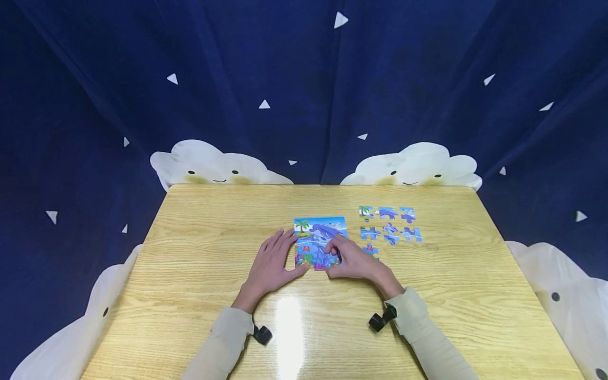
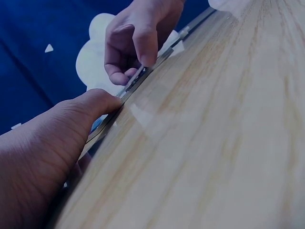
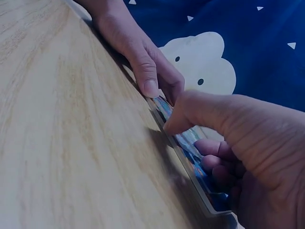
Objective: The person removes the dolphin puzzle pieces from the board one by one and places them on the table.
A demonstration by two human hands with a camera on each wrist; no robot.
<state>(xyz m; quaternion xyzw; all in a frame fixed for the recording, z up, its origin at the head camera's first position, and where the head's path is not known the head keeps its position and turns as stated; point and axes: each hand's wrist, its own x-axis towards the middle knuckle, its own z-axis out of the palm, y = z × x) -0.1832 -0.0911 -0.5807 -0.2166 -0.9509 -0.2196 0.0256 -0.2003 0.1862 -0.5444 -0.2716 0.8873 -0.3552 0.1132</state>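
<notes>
A jigsaw puzzle (image 1: 319,226) with a dolphin, a palm tree and a crab lies flat on the wooden table. My left hand (image 1: 272,265) rests at its left side, fingers spread and thumb touching the lower left edge. Over the lower right part is my right hand (image 1: 352,258), its fingers curled. Between thumb and fingertips it pinches a puzzle piece (image 3: 187,142) at the front edge of the picture, mostly hidden by the hand. In the left wrist view, the left thumb (image 2: 102,101) presses the puzzle's edge close to the right hand (image 2: 138,36).
Several loose puzzle pieces (image 1: 390,229) lie in rows to the right of the puzzle; the lowest piece (image 1: 370,249) is partly behind my right hand. Wooden table (image 1: 204,221) surrounds everything. A dark blue curtain (image 1: 304,79) with white clouds hangs around the table.
</notes>
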